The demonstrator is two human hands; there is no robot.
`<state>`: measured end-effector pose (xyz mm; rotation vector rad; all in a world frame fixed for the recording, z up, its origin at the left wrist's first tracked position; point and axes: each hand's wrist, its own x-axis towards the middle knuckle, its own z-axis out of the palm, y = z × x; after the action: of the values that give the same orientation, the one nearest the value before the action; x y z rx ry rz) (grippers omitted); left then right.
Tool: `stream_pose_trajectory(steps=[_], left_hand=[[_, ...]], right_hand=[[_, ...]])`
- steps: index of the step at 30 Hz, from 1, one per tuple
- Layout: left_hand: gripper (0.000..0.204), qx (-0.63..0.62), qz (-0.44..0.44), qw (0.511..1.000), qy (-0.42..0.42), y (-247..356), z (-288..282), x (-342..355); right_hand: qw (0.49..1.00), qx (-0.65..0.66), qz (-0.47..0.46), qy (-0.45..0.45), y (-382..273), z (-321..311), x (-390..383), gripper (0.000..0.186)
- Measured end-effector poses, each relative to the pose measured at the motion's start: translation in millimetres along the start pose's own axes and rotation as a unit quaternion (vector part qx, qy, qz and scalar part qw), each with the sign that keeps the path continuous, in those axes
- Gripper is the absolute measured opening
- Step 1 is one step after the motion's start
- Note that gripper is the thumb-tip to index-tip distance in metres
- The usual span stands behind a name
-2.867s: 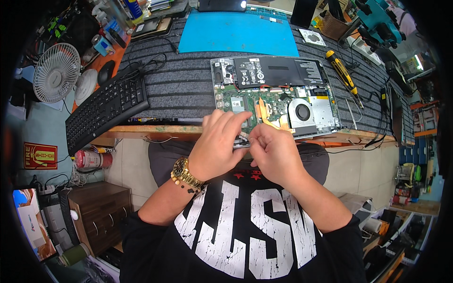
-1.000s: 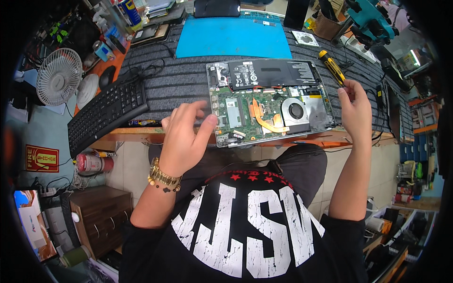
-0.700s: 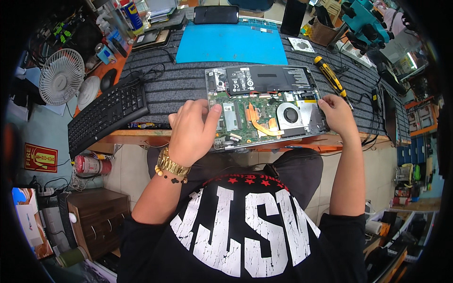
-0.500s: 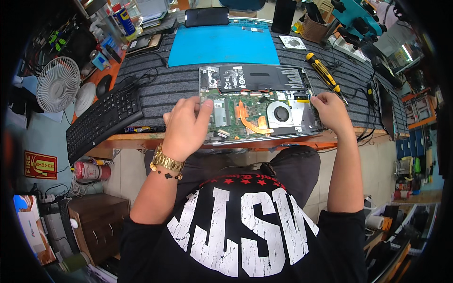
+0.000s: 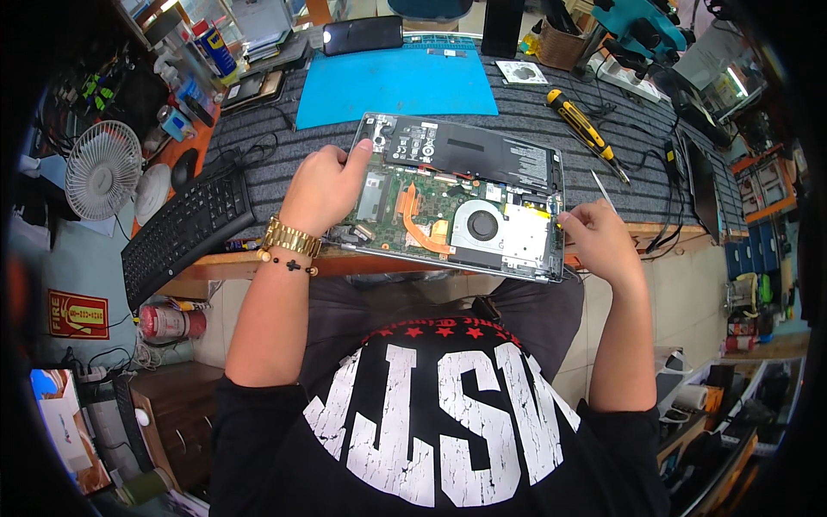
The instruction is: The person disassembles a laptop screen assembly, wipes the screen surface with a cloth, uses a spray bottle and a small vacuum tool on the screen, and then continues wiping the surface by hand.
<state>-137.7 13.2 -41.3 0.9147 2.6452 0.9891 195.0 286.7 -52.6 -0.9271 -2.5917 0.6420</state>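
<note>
An opened laptop (image 5: 383, 220) sits at the desk's front edge, tilted clockwise in the view, showing its black battery (image 5: 469, 151), green board, copper heat pipe (image 5: 418, 228) and round fan (image 5: 481, 226). My left hand (image 5: 327, 185) grips its left edge near the upper corner, thumb on top. My right hand (image 5: 599, 241) pinches the right edge beside the fan, thumb and index finger closed on it. A yellow-and-black screwdriver (image 5: 579, 129) lies beyond the laptop's right side, and a thin metal tool (image 5: 603, 185) lies just past my right hand.
A blue mat (image 5: 396, 86) lies behind the laptop, a phone (image 5: 362, 36) at its back. Left are a black keyboard (image 5: 185, 220), mouse (image 5: 183, 172) and white fan (image 5: 103, 168). Right are a flat silver-white part (image 5: 521, 72), cables, a dark flat screen (image 5: 698, 185) and a teal microscope (image 5: 633, 21).
Both hands have taken hold of the laptop's sides. It has shifted left and turned clockwise; my left hand moved up along the view, my right hand down.
</note>
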Motion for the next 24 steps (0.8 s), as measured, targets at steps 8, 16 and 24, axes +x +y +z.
stream_pose_trajectory(steps=[8,16,24], left_hand=[[0.079,0.029,0.007,0.999,0.018,2,4,-3],[0.065,-0.037,-0.002,0.999,-0.006,-4,-2,-7],[0.045,-0.194,-0.017,0.981,0.017,-47,14,0]], right_hand=[[0.991,0.027,0.097,-0.092,-15,-2,18,0.044],[0.989,0.099,0.095,-0.063,-7,5,11,0.031],[0.973,0.207,0.094,-0.035,3,7,3,0.024]])
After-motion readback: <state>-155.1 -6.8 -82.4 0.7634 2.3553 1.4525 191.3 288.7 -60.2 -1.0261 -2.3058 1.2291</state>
